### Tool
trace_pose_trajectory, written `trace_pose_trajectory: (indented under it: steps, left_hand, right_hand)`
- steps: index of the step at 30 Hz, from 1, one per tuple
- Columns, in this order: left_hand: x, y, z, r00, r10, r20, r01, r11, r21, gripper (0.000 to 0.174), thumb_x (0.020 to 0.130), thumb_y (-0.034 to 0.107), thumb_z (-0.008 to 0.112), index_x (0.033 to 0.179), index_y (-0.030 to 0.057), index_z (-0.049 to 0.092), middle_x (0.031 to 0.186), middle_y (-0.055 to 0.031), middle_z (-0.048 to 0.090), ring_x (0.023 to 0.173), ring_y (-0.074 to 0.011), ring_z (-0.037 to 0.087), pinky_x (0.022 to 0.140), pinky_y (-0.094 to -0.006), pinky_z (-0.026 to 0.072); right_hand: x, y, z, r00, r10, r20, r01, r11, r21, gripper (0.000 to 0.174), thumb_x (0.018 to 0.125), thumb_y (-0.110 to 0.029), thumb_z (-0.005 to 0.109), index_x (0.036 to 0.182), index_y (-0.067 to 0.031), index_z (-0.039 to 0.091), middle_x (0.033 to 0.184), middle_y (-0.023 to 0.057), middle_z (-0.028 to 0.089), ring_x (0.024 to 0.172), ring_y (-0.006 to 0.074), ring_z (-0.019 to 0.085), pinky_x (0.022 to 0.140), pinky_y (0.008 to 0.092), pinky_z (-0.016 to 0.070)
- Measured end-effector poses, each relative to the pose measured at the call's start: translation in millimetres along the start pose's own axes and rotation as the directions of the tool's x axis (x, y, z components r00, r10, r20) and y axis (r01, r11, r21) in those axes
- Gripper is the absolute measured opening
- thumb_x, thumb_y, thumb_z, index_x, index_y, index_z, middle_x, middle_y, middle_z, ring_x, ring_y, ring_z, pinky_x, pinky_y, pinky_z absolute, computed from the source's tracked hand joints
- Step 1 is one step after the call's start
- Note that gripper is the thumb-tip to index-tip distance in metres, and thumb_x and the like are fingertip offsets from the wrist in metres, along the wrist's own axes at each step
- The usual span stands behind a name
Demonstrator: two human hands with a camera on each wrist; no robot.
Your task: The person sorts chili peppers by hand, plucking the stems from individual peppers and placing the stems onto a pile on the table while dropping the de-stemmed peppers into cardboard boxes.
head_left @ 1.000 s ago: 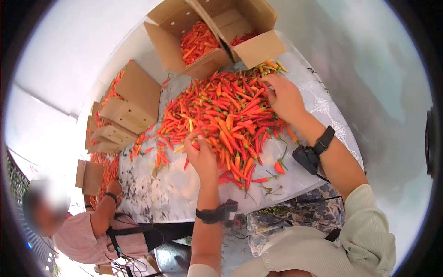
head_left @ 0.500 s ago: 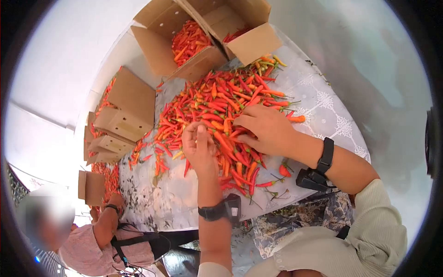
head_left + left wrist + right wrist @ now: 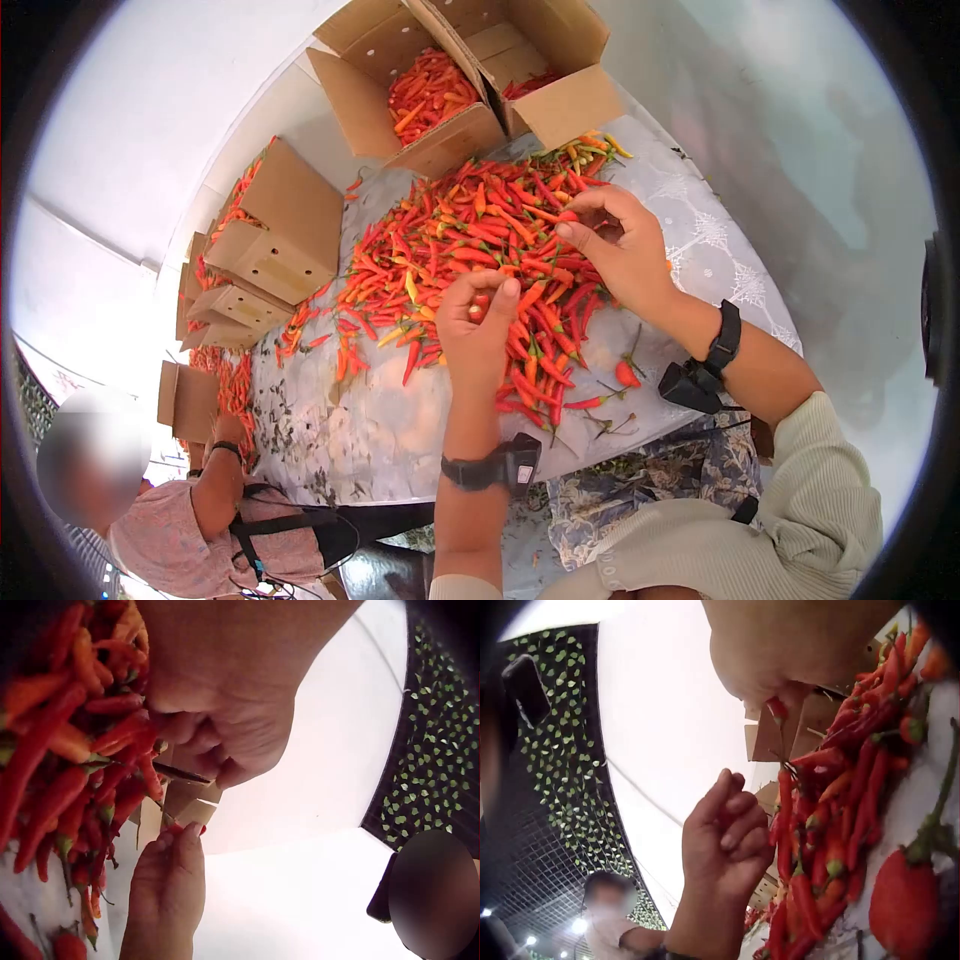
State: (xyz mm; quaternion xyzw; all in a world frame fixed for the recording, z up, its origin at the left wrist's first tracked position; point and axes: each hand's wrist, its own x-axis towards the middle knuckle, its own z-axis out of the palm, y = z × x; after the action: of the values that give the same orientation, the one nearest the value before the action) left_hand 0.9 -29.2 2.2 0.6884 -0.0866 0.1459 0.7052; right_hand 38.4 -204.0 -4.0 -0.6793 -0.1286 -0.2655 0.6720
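Observation:
A big heap of red and orange chili peppers (image 3: 470,240) lies on the table, several with green stems. My right hand (image 3: 625,245) is over the heap's right side, thumb and fingers pinching a red chili pepper (image 3: 567,216). That pepper (image 3: 778,709) also shows below the right hand in the right wrist view, a thin stem hanging beneath it. My left hand (image 3: 474,325) is over the heap's near part, fingers curled round a red chili pepper (image 3: 480,301). Only bits of it show between the fingers; the palm hides the rest.
Two open cardboard boxes (image 3: 455,140) with chilies stand behind the heap. More filled boxes (image 3: 290,230) line the left side. Another person (image 3: 190,520) works at the table's left end. Stem scraps (image 3: 305,440) litter the patterned tablecloth (image 3: 720,260). Yellowish chilies (image 3: 585,152) lie at the far right.
My right hand went from the heap's far right down into its middle, then back up and right, now pinching a red pepper. My left hand has shifted slightly right, still curled.

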Motion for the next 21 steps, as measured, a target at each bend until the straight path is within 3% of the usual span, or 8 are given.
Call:
trace_pose_trajectory:
  steps: [3, 6, 9, 12, 15, 18, 20, 21]
  left_hand:
    - [-1.1, 0.4, 1.5, 0.999, 0.009, 0.051, -0.011, 0.999, 0.032, 0.016, 0.086, 0.015, 0.063, 0.093, 0.0005, 0.063, 0.065, 0.0021, 0.053, 0.051, -0.0021, 0.045, 0.043, -0.0162, 0.0318]
    - [-3.1, 11.7, 6.2, 0.985, -0.099, 0.138, 0.114, 0.988, -0.107, 0.019, 0.087, 0.015, 0.063, 0.099, 0.0001, 0.063, 0.065, 0.0019, 0.053, 0.048, -0.002, 0.042, 0.042, -0.0167, 0.0304]
    - [-7.5, 11.5, 8.9, 0.976, -0.157, 0.15, 0.191, 0.949, -0.251, 0.023, 0.087, 0.015, 0.063, 0.103, -0.0002, 0.062, 0.064, 0.0015, 0.053, 0.045, -0.0019, 0.039, 0.04, -0.0175, 0.0285]
    - [-7.7, 8.3, 5.0, 0.977, -0.17, 0.126, 0.2, 0.933, -0.299, 0.024, 0.087, 0.015, 0.062, 0.106, 0.0, 0.06, 0.066, 0.0005, 0.055, 0.045, -0.0021, 0.038, 0.04, -0.0179, 0.028]
    - [-4.0, 7.8, 2.3, 0.988, -0.139, 0.072, 0.155, 0.932, -0.327, 0.022, 0.087, 0.012, 0.061, 0.106, 0.0005, 0.059, 0.07, -0.0005, 0.056, 0.046, -0.0024, 0.038, 0.041, -0.0177, 0.0286]
    - [-2.7, 10.3, 1.4, 0.988, -0.15, 0.036, 0.153, 0.92, -0.362, 0.021, 0.086, 0.007, 0.059, 0.107, 0.0011, 0.058, 0.075, -0.0016, 0.057, 0.047, -0.0028, 0.038, 0.042, -0.0175, 0.0292]
    - [-0.9, 10.0, -1.5, 0.987, -0.142, 0.071, 0.158, 0.911, -0.381, 0.02, 0.085, 0.005, 0.059, 0.105, 0.0013, 0.058, 0.079, -0.0023, 0.059, 0.049, -0.0032, 0.039, 0.044, -0.0171, 0.0312]
    - [-1.0, 7.6, -5.0, 0.986, -0.127, 0.111, 0.16, 0.908, -0.387, 0.019, 0.085, 0.005, 0.06, 0.103, 0.0014, 0.059, 0.08, -0.0026, 0.06, 0.051, -0.0034, 0.041, 0.046, -0.0168, 0.0329]
  right_hand:
    - [-6.5, -4.6, 2.7, 0.982, -0.189, -0.024, 0.189, 0.982, 0.014, 0.017, 0.074, -0.01, 0.07, 0.089, -0.005, 0.063, 0.082, 0.0055, 0.057, 0.074, 0.0174, 0.058, 0.065, 0.0292, 0.0477]
    - [-11.4, -12.2, -6.7, 0.797, -0.591, 0.128, 0.603, 0.762, -0.238, 0.015, 0.072, -0.007, 0.069, 0.085, -0.0055, 0.063, 0.085, 0.0074, 0.057, 0.074, 0.0204, 0.058, 0.064, 0.0301, 0.0487]
    - [-15.8, -13.5, -3.2, 0.673, -0.675, 0.302, 0.717, 0.696, -0.042, 0.015, 0.067, -0.004, 0.069, 0.081, -0.007, 0.064, 0.085, 0.008, 0.058, 0.075, 0.0232, 0.059, 0.064, 0.0328, 0.0494]
    - [-16.5, -17.2, 2.5, 0.543, -0.76, 0.357, 0.816, 0.578, -0.01, 0.016, 0.065, -0.005, 0.068, 0.081, -0.0065, 0.064, 0.086, 0.0081, 0.059, 0.077, 0.0241, 0.06, 0.066, 0.0343, 0.0501]
    - [-17.9, -11.3, 6.2, 0.521, -0.745, 0.417, 0.822, 0.569, -0.011, 0.018, 0.066, -0.005, 0.066, 0.084, -0.0037, 0.063, 0.089, 0.0085, 0.059, 0.079, 0.0254, 0.06, 0.069, 0.0343, 0.0509]
    - [-16.0, -11.7, 6.0, 0.718, -0.599, 0.356, 0.661, 0.747, -0.077, 0.017, 0.074, -0.007, 0.064, 0.089, -0.0015, 0.062, 0.094, 0.0097, 0.059, 0.082, 0.0215, 0.06, 0.07, 0.0303, 0.0513]
    - [-15.3, -17.0, 9.5, 0.938, -0.212, 0.276, 0.187, 0.976, 0.112, 0.016, 0.079, -0.009, 0.064, 0.093, -0.0015, 0.062, 0.094, 0.008, 0.06, 0.084, 0.0168, 0.059, 0.071, 0.028, 0.0506]
    - [-16.8, -18.4, 9.7, 0.964, 0.02, 0.267, -0.079, 0.974, 0.213, 0.016, 0.082, -0.011, 0.064, 0.095, -0.0015, 0.061, 0.093, 0.0071, 0.06, 0.086, 0.0144, 0.059, 0.071, 0.0268, 0.0503]
